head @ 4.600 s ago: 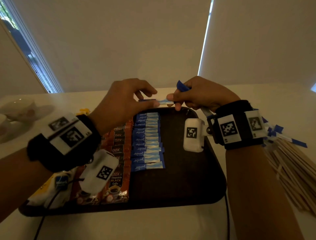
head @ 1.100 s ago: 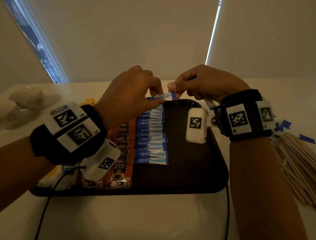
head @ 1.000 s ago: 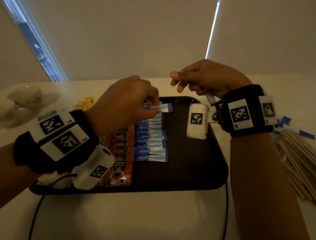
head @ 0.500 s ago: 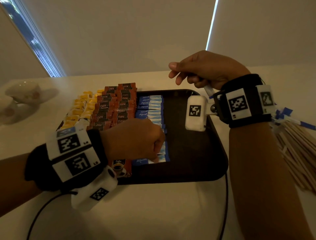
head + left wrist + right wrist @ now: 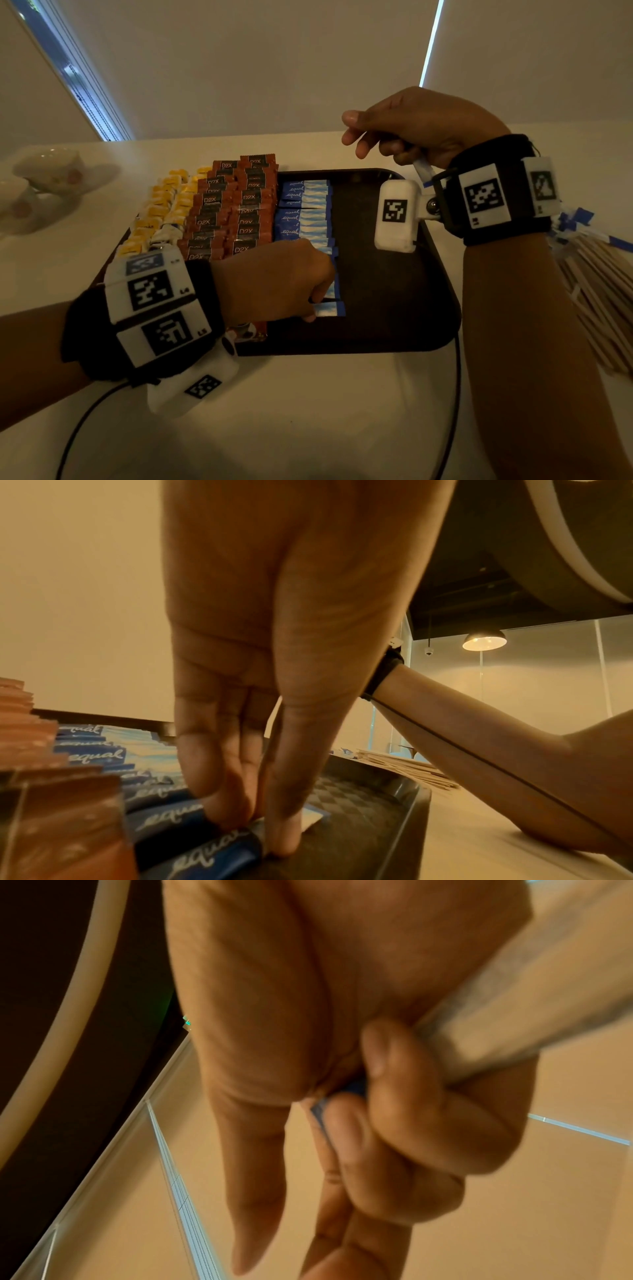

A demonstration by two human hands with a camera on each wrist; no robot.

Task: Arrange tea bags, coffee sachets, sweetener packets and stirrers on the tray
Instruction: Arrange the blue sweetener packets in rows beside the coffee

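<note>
A dark tray (image 5: 376, 291) holds yellow tea bags (image 5: 161, 212) at the left, brown coffee sachets (image 5: 236, 212) beside them, then a column of blue sweetener packets (image 5: 305, 212). My left hand (image 5: 313, 308) is low at the near end of that column. Its thumb and fingers (image 5: 222, 804) pinch one blue sweetener packet (image 5: 219, 845) that lies on the tray floor (image 5: 359, 818). My right hand (image 5: 349, 130) hovers above the tray's far right corner. Its curled ring and little fingers (image 5: 411, 1096) grip spare sweetener packets (image 5: 420, 168), while thumb and forefinger stick out with nothing between them.
A pile of wooden stirrers (image 5: 599, 284) with blue-tipped wrappers lies on the table right of the tray. Cups and saucers (image 5: 44, 171) stand at the far left. A black cable (image 5: 455, 394) runs along the tray's right side. The tray's right half is bare.
My left hand took a packet from my right hand at the tray's far end and carried it down to the near end of the blue column. The right hand lifted slightly.
</note>
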